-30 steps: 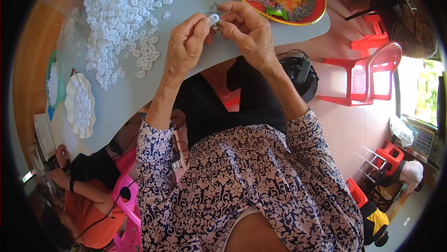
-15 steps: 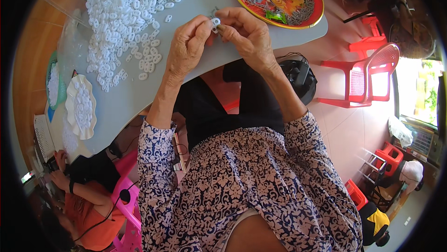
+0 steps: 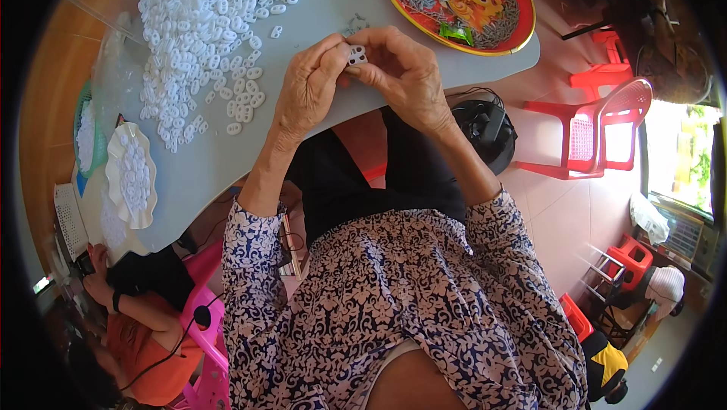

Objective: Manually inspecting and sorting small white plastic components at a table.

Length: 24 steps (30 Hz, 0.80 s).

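Note:
My left hand (image 3: pixel 312 81) and my right hand (image 3: pixel 407 73) meet above the near edge of the grey table (image 3: pixel 310 28). Between their fingertips is a small white plastic piece (image 3: pixel 357 55) with dark holes in its face. Both hands are closed in a pinch, thumbs and forefingers on the piece. Left of them, a big heap of white oval two-holed plastic pieces (image 3: pixel 204 24) covers the table, with several loose ones at its near edge. A few small grey metal bits (image 3: pixel 354 24) lie just beyond my fingers. Whether my fingers also hold a metal bit is hidden.
A round red tray (image 3: pixel 524 20) with grey metal bits and a green packet (image 3: pixel 456 33) stands at the back right. At left are a scalloped cream dish (image 3: pixel 115 175) and a green basket (image 3: pixel 97 137). Another person (image 3: pixel 148 342) sits lower left; red chairs (image 3: pixel 598 126) stand right.
Both hands have come slightly nearer to me. The white piece has turned, and more of its holed face shows between my fingertips.

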Available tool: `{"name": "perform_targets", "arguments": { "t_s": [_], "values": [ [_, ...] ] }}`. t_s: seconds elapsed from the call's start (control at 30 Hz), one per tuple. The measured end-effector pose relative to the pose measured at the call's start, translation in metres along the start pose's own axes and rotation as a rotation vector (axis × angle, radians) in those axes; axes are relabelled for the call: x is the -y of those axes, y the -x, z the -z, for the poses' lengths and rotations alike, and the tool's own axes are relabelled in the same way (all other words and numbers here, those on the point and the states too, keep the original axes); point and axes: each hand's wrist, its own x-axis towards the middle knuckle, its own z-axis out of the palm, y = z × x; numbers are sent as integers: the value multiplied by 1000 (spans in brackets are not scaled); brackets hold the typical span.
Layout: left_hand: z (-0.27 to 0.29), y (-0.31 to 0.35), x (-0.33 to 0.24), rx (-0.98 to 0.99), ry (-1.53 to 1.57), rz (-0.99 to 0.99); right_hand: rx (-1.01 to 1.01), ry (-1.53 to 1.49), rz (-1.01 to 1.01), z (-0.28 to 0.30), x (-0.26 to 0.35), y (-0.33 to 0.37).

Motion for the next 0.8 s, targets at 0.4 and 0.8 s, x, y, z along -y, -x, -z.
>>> {"name": "perform_targets", "arguments": {
  "t_s": [0.4,0.8],
  "values": [
    [0,2,-2,77,-22,-4,-51,203,87,0,7,5],
    [-4,3,-6,121,-88,-158,-56,218,179,1,4,6]
  ]
}}
